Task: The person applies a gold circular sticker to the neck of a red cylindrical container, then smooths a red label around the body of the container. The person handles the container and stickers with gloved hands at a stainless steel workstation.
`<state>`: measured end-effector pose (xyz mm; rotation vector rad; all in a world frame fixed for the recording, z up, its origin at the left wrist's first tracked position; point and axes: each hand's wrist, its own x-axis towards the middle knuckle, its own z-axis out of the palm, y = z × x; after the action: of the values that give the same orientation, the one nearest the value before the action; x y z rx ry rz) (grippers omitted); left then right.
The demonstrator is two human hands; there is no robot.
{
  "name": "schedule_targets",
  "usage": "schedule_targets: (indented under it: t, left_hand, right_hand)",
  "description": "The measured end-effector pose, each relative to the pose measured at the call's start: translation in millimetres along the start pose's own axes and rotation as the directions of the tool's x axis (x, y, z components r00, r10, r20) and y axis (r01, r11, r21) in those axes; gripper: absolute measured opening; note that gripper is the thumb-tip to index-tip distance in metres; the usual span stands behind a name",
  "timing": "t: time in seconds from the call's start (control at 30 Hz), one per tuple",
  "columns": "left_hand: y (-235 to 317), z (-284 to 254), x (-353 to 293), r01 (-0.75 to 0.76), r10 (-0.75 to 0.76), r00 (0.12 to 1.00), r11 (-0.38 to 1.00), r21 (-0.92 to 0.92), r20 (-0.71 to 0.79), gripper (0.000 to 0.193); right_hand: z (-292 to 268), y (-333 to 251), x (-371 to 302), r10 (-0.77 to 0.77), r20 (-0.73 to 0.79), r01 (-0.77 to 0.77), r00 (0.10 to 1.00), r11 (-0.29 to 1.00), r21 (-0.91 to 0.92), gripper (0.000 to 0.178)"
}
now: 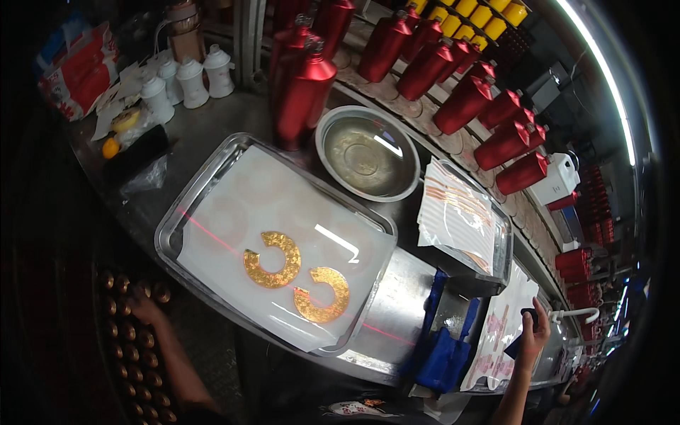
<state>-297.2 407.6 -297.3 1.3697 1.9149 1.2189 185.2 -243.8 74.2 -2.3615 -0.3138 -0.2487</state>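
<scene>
Bare forearms [183,368] reach in from the lower edge. At far left, in dim light, the left hand [146,310] is over rows of round, dark, copper-rimmed pieces [138,358]; its fingers are blurred, and I cannot tell whether they grip one. At far right, the right hand [536,331] has its fingers bent near the thumb, with a small black object [528,312] between; whether they pinch it is unclear. Just beside that hand is a white sheet with pale pink shapes [498,327] on the grey metal bench [400,289].

Between the hands, a rectangular silver metal tray [164,237] bears a translucent whitish sheet [227,265], on which lie two gold, speckled C-shaped pieces [322,301], apart from each other. Behind the tray stands a round silver metal bowl [322,152] of clear liquid. Right of the bowl, striped white-and-orange sheets [457,212] rest in a second silver metal tray [501,244]. Glossy red bottles [306,88] stand beyond.
</scene>
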Motion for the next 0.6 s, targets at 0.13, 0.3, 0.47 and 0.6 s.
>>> schedule_targets:
  t: [0.13,0.3,0.47,0.6]
  left_hand:
    - [202.7,-11.7,-27.8,-0.194,0.203,0.977,0.753,-0.629,-0.058,0.028]
    - [430.3,77.4,-130.4,-0.286,0.782,0.602,0.398,-0.872,0.16,0.044]
    - [493.1,193.7,-181.1,-0.635,0.729,0.651,0.675,-0.375,0.21,0.1]
    - [479.9,233.7,-183.8,-0.696,0.787,0.615,0.575,-0.429,0.057,0.091]
  right_hand:
    - [31.5,-34.5,-5.7,-0.022,-0.032,0.027,0.999,0.989,0.148,0.039]
    - [72.4,-58.0,-24.2,-0.106,0.069,0.074,0.992,0.93,0.361,0.039]
    - [68.6,-36.4,-48.8,-0.083,0.056,0.061,0.995,0.947,0.316,0.039]
    - [44.7,0.6,-64.3,0.067,-0.008,-0.058,0.998,0.917,0.394,0.039]
